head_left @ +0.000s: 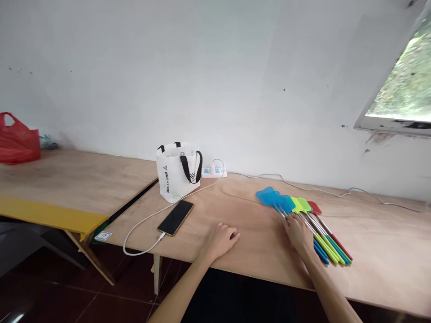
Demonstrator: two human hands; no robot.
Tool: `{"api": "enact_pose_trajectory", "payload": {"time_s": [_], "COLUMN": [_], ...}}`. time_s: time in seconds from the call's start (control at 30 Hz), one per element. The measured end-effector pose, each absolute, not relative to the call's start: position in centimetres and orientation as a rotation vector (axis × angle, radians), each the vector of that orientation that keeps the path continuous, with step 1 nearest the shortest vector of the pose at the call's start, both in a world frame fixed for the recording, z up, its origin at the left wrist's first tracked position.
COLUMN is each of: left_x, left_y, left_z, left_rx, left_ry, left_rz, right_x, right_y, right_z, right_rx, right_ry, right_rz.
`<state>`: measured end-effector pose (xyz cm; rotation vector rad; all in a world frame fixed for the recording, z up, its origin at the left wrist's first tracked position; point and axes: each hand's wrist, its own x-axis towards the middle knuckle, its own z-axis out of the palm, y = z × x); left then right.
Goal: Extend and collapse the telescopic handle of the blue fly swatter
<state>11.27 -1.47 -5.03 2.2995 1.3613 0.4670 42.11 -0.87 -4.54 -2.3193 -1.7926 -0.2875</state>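
My left hand (220, 241) rests palm down on the wooden table (235, 211), fingers loosely curled, holding nothing. My right hand (299, 233) lies over the metal shafts of a row of several fly swatters (303, 215), fingers stretched onto them. The swatters lie side by side with blue, green, yellow-green and red heads pointing toward the wall and coloured handles toward the table's front edge. I cannot tell whether the right hand grips any shaft or only touches them.
A phone (175, 217) lies face up left of my left hand, on a white cable (141, 224) running to a power strip (214, 172) by the wall. A white tote bag (178, 170) stands behind it. A red plastic bag (17, 140) sits on another table at far left.
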Motion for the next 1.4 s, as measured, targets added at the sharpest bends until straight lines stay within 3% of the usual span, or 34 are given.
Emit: {"api": "enact_pose_trajectory", "payload": {"time_s": [0.37,0.87,1.03,1.2,1.3,1.4], "left_x": [11.2,11.2,11.2,10.9,9.4,6.7], "left_y": [-1.3,-1.3,-1.4,-1.6,-2.7,-4.9], "left_z": [-5.8,-5.5,-5.5,-4.9,-1.5,5.2], "left_rx": [2.275,2.296,2.277,2.222,1.969,1.943], "left_ry": [1.377,1.351,1.353,1.318,1.248,1.164], "left_rz": [0.525,0.527,0.507,0.576,0.814,1.432], "right_x": [43.6,44.8,42.4,38.4,37.0,36.6], "right_y": [-2.4,-2.2,-3.0,-3.3,-4.2,-8.2], "right_z": [-6.1,-8.1,-8.3,-9.7,-6.0,2.7], "right_rx": [-2.369,-2.254,-1.665,-1.433,-1.342,-1.226], "right_ry": [-1.848,-1.851,-1.917,-2.048,-2.039,-1.871], "right_rz": [-0.664,-0.869,-1.074,-0.864,-0.715,-0.537]}}
